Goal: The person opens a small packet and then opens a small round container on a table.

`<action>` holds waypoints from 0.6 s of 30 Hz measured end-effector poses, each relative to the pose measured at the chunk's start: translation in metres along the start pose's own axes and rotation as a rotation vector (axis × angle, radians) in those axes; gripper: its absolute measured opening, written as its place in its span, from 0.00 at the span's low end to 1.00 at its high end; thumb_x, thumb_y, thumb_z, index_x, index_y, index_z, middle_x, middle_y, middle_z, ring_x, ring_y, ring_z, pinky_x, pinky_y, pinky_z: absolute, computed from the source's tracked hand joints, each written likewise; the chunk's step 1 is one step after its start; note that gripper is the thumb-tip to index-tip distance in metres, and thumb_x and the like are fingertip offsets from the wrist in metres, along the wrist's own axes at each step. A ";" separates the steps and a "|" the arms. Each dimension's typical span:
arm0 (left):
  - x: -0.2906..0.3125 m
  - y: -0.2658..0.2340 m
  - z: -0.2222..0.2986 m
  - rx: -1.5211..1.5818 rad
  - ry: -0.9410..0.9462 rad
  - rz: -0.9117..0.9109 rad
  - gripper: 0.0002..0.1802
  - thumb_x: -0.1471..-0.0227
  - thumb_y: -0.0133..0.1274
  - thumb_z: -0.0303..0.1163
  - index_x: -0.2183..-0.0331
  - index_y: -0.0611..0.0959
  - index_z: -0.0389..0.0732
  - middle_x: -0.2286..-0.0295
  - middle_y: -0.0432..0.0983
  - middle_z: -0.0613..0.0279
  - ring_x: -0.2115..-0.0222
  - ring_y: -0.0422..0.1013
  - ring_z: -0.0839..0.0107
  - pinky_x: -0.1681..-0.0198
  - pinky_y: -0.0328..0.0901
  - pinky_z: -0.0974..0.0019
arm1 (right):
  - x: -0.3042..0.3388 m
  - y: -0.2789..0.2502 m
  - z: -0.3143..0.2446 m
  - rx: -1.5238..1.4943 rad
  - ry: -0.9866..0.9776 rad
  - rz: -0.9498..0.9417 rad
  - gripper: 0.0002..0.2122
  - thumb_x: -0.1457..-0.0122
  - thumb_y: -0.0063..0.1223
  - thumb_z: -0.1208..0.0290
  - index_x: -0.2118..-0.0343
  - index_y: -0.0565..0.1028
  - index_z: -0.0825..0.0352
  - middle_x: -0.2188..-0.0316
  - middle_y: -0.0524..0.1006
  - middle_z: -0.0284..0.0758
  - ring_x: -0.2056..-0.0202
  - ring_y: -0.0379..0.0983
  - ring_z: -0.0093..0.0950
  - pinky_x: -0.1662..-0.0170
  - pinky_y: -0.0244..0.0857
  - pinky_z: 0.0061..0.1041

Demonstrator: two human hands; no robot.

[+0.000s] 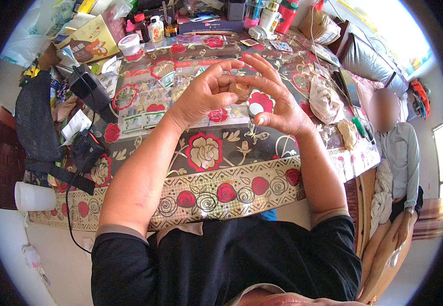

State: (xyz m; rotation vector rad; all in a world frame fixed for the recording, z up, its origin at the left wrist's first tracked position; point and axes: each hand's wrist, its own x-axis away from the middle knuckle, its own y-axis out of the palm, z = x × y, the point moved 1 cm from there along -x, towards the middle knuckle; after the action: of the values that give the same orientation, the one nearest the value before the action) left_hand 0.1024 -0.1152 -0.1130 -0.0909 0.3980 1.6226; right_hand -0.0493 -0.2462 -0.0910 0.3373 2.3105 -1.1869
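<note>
My left hand (203, 97) pinches a small, brownish, rounded lump (239, 93) between thumb and fingers, above the flowered tablecloth; what it is exactly I cannot make out. My right hand (282, 102) hovers beside it with fingers stretched out and thumb apart. Its index fingertip reaches the lump's upper edge, though whether it touches is unclear. Below, between the hands, shows a small white round disc (255, 108). Under and left of my hands, several green-and-white packets (153, 118) lie on a pale printed sheet (129, 133).
Bottles (156, 29), a white tub (129, 45) and a red flask (286, 15) line the back. At left are a black device (86, 86), cable and white bucket (34, 196). A crumpled cloth bag (326, 97) lies right, near a seated person (404, 158).
</note>
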 end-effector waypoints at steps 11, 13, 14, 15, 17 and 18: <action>0.000 -0.004 -0.002 0.025 0.035 0.039 0.31 0.56 0.49 0.24 0.47 0.62 0.40 0.61 0.73 0.58 0.61 0.71 0.71 0.53 0.64 0.66 | -0.007 -0.011 -0.030 0.670 -0.066 -0.014 0.33 0.65 0.59 0.43 0.51 0.70 0.45 0.42 0.56 0.36 0.39 0.45 0.41 0.40 0.40 0.45; 0.001 -0.005 -0.003 0.045 0.048 0.039 0.30 0.55 0.49 0.24 0.48 0.63 0.40 0.61 0.73 0.58 0.61 0.71 0.71 0.54 0.65 0.66 | -0.008 -0.014 -0.035 0.722 -0.068 -0.015 0.32 0.66 0.60 0.45 0.52 0.71 0.44 0.42 0.57 0.35 0.39 0.45 0.40 0.40 0.39 0.45; 0.000 -0.005 -0.003 0.030 0.049 0.043 0.30 0.55 0.49 0.24 0.48 0.63 0.40 0.61 0.73 0.58 0.61 0.71 0.71 0.54 0.65 0.66 | -0.007 -0.015 -0.036 0.734 -0.073 -0.009 0.31 0.67 0.60 0.45 0.53 0.71 0.44 0.42 0.57 0.34 0.39 0.45 0.40 0.40 0.38 0.45; 0.000 -0.005 -0.003 0.015 0.051 0.049 0.30 0.55 0.49 0.24 0.48 0.63 0.40 0.62 0.73 0.59 0.61 0.71 0.71 0.55 0.65 0.66 | -0.007 -0.017 -0.036 0.745 -0.079 -0.002 0.31 0.67 0.60 0.46 0.53 0.72 0.43 0.42 0.57 0.34 0.39 0.45 0.40 0.39 0.37 0.45; 0.000 -0.007 -0.001 -0.026 0.061 0.064 0.30 0.55 0.50 0.24 0.48 0.63 0.40 0.61 0.73 0.58 0.60 0.71 0.71 0.55 0.65 0.66 | -0.005 -0.022 -0.034 0.704 -0.104 0.003 0.31 0.66 0.59 0.44 0.53 0.72 0.45 0.42 0.57 0.35 0.39 0.44 0.40 0.40 0.38 0.45; -0.001 -0.008 0.001 -0.051 0.071 0.074 0.30 0.55 0.50 0.24 0.48 0.62 0.40 0.61 0.73 0.58 0.60 0.70 0.71 0.55 0.65 0.66 | -0.004 -0.024 -0.033 0.684 -0.114 0.005 0.31 0.65 0.59 0.43 0.53 0.72 0.47 0.42 0.57 0.36 0.39 0.44 0.41 0.40 0.39 0.45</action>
State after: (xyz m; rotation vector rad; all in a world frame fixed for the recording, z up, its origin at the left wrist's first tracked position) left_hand 0.1108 -0.1156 -0.1138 -0.1744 0.4182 1.7064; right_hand -0.0672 -0.2338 -0.0562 0.4932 1.7424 -1.9165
